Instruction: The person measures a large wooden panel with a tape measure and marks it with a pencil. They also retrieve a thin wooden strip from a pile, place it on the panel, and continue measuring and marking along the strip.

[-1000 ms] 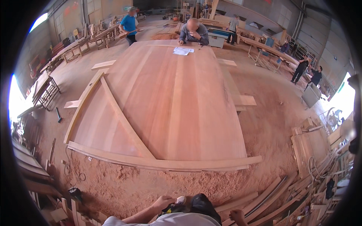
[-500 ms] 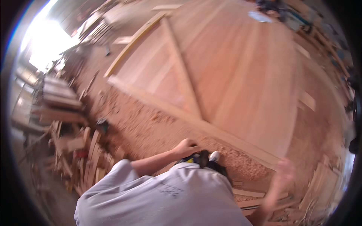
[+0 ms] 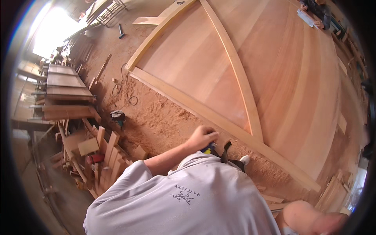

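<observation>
My left hand (image 3: 201, 138) is in front of my waist with its fingers curled. What they close on is hidden. Just below it, at my waist, shows a small blue and yellow thing (image 3: 209, 148), with a black strap (image 3: 226, 152) to its right. My right hand (image 3: 333, 224) is low at the right edge, blurred, its fingers not readable. Ahead lies a large wooden panel (image 3: 290, 82). A straight batten (image 3: 211, 115) runs along its near edge, a curved batten (image 3: 237, 64) crosses it, and another batten (image 3: 158, 33) borders its left end.
Sawdust (image 3: 156, 121) covers the floor between me and the panel. A power tool (image 3: 117, 116) with a cord lies at left, beside stacked boards (image 3: 70, 88) and offcuts (image 3: 111, 147). A hammer-like tool (image 3: 121, 31) is farther off. A person (image 3: 319, 13) holds papers (image 3: 306, 18) at far right.
My view has shifted, so the panel sits farther right. My right hand has moved from the panel's near right corner down and back to my side. My left hand stays at my waist.
</observation>
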{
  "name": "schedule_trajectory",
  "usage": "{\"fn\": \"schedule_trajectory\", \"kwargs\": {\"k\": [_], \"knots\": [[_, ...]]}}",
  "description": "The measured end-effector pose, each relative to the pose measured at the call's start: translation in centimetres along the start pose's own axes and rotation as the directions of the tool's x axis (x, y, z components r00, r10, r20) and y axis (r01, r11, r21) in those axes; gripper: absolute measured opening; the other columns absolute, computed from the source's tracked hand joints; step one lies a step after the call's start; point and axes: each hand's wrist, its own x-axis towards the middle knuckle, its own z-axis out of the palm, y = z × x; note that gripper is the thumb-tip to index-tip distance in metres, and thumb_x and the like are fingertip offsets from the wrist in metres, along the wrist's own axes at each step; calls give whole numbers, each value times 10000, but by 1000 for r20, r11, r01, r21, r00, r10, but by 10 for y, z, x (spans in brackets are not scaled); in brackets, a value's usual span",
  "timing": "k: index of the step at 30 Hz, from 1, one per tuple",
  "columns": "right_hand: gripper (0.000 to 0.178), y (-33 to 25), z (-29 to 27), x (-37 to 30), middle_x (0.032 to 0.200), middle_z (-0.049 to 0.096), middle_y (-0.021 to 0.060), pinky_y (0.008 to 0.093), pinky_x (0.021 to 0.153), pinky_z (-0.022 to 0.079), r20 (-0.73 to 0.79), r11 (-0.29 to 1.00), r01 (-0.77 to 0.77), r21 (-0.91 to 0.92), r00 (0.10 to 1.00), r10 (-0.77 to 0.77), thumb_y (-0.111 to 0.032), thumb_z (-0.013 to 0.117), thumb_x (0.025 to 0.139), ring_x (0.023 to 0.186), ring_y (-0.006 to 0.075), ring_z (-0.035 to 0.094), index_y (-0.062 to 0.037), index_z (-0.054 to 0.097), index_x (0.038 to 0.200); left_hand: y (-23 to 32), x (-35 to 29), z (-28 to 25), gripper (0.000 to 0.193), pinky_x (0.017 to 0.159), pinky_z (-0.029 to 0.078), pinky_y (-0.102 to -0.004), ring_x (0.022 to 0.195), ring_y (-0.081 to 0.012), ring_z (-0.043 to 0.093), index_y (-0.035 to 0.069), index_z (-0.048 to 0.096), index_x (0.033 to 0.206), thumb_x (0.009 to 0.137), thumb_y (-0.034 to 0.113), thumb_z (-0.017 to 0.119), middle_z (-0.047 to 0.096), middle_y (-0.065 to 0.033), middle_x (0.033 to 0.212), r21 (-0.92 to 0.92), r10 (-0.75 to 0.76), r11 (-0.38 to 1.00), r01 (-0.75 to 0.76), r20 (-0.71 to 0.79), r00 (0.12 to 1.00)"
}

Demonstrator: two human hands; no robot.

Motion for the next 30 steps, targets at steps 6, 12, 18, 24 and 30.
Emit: {"fn": "schedule_trajectory", "kwargs": {"k": [6,12,18,24,30], "knots": [[200,-69,-16,-16,930,586,74,303,668,479,25,980,-156,-126,987,160,-149,563,930,776,170,573,-14,601,1072,12,18,-123,233,551,423,-240,620,-55,528,17,667,841,949,223,659,576,21,710,-89,-136,987,135,-14,991],[178,-140,-40,-37,900,594,78,305,658,487,14,942,-287,-172,956,293,-110,596,907,760,177,584,-13,605,1056,32,57,-103,238,557,429,-238,622,-53,529,12,670,812,940,212,666,592,13,709,27,-101,995,97,269,958],[168,-218,-44,-85,871,602,82,308,648,494,36,832,-547,-92,833,551,-71,630,884,743,183,595,-12,610,1040,76,72,-62,262,571,437,-246,639,-53,534,15,660,807,955,232,664,577,10,689,150,-59,988,-24,529,847],[163,-301,49,-126,836,621,74,237,615,490,416,63,-858,510,310,855,-7,623,905,709,127,607,-5,607,1067,106,57,-11,213,589,448,-221,645,-55,534,-14,704,925,952,190,649,602,-3,731,228,-24,951,-210,729,685],[178,-300,61,-129,840,659,75,224,565,472,543,-188,-749,636,261,798,-67,596,978,667,78,582,2,586,1141,189,0,72,214,563,420,-214,650,-33,516,-33,721,1034,955,152,649,564,36,714,42,48,949,-313,960,276]]}}
